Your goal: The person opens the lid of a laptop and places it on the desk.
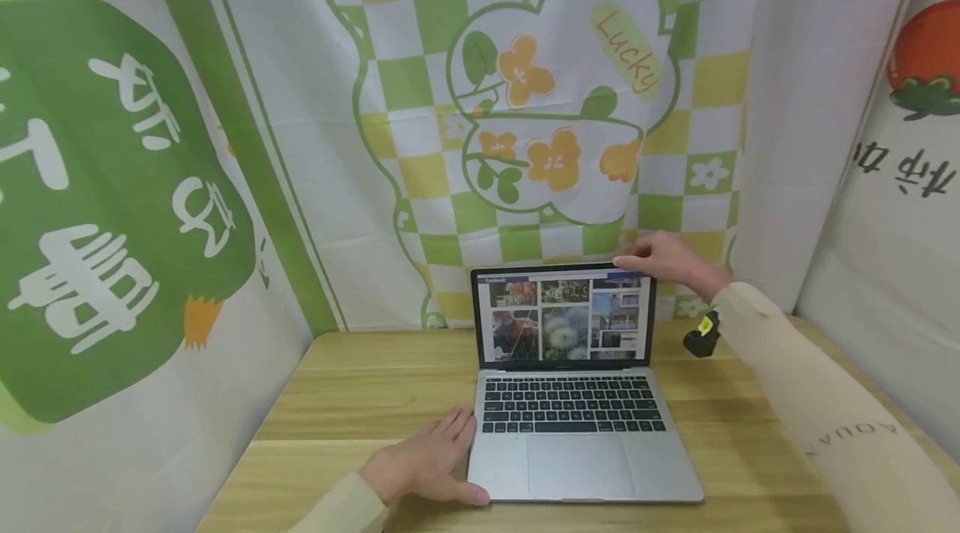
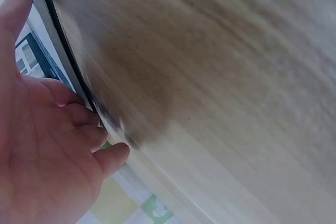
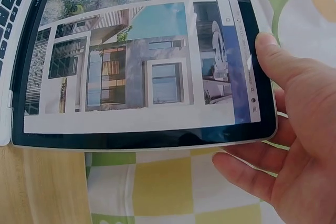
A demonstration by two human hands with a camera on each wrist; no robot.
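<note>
An open silver laptop point(image 1: 577, 466) stands on the wooden table, its lit screen point(image 1: 566, 320) showing a page of photos. My right hand point(image 1: 663, 258) pinches the screen's top right corner. In the right wrist view the thumb point(image 3: 270, 59) lies on the front bezel and the fingers point(image 3: 247, 174) reach behind the lid. Beside the laptop's left edge, my left hand point(image 1: 431, 458) rests with fingers spread along the side and its thumb at the front left corner. The left wrist view shows the left palm point(image 2: 47, 145) facing the camera, fingers loosely bent against the laptop's edge.
A small black object with a yellow label point(image 1: 702, 336) sits on the table right of the screen, partly behind the right sleeve point(image 1: 810, 383). Printed cloth point(image 1: 420, 32) hangs behind the wooden table point(image 1: 360, 383) and on both sides.
</note>
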